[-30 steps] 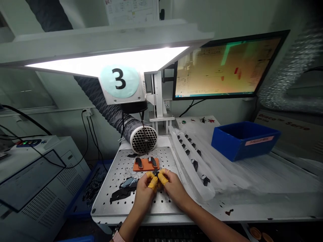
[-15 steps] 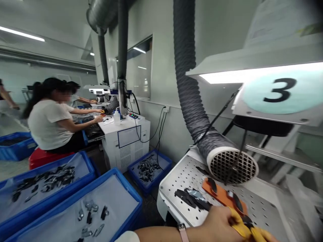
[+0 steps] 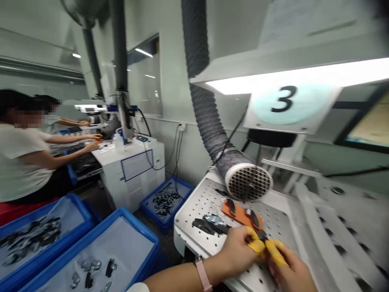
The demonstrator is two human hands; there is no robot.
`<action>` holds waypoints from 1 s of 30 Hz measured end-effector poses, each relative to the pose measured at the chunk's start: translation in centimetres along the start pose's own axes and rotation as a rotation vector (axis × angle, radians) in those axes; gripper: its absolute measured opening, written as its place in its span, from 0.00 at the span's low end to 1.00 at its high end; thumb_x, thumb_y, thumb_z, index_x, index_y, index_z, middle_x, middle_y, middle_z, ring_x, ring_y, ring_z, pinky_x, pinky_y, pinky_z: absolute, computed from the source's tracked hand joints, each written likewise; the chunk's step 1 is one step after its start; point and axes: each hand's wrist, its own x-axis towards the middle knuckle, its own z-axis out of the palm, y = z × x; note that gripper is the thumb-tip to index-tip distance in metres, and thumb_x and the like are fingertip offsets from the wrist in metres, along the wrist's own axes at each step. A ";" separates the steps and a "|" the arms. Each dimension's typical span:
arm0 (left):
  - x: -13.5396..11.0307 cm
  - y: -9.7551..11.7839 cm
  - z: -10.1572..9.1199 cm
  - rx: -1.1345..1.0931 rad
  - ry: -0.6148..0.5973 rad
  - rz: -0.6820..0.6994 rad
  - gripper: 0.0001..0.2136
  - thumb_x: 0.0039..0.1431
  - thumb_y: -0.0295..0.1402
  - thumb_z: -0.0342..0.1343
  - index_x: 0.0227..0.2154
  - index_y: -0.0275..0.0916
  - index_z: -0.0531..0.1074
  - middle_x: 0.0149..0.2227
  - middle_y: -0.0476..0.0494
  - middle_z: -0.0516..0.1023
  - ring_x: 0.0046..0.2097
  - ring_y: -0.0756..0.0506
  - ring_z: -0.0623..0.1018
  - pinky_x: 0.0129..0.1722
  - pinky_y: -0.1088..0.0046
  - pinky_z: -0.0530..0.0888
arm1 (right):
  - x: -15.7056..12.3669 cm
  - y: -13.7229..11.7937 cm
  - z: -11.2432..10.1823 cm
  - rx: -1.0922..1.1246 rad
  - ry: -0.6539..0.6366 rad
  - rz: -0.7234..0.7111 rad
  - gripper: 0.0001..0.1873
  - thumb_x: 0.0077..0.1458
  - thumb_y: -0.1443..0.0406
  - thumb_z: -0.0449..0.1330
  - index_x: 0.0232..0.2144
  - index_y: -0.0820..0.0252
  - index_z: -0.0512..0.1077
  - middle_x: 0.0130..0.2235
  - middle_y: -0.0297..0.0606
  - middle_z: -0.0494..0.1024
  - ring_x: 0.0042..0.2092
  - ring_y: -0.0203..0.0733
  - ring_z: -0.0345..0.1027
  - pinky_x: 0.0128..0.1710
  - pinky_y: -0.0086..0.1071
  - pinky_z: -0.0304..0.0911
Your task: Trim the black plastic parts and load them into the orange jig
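My left hand (image 3: 240,249) and my right hand (image 3: 291,265) meet over the near edge of the perforated metal plate (image 3: 275,213). Yellow coverings wrap some fingertips of both. A small dark piece (image 3: 263,236) is pinched between them, mostly hidden by the fingers; its exact kind does not show. Just beyond lies an orange holder (image 3: 241,217) with two dark, curved parts standing on it. Left of the holder, several flat black parts (image 3: 204,225) lie close together on the plate, along with a shiny silvery piece (image 3: 215,219).
A round hose mouth with a grille (image 3: 249,183) stands behind the holder, under a lamp with a number 3 sign (image 3: 284,101). Blue bins (image 3: 148,243) with metal parts line the floor at left. A co-worker (image 3: 21,158) sits at another bench.
My view has turned to the right. My right hand, mostly out of the frame before, now shows beside the left. The parts on the plate look unmoved.
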 end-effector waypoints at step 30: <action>-0.6 0.0 -0.1 -0.023 -0.089 0.005 0.10 0.53 0.38 0.56 0.25 0.38 0.64 0.21 0.54 0.68 0.18 0.56 0.60 0.18 0.80 0.57 | -1.8 -2.4 0.7 0.266 0.008 -0.124 0.09 0.54 0.59 0.56 0.27 0.59 0.66 0.24 0.32 0.69 0.23 0.35 0.58 0.20 0.27 0.52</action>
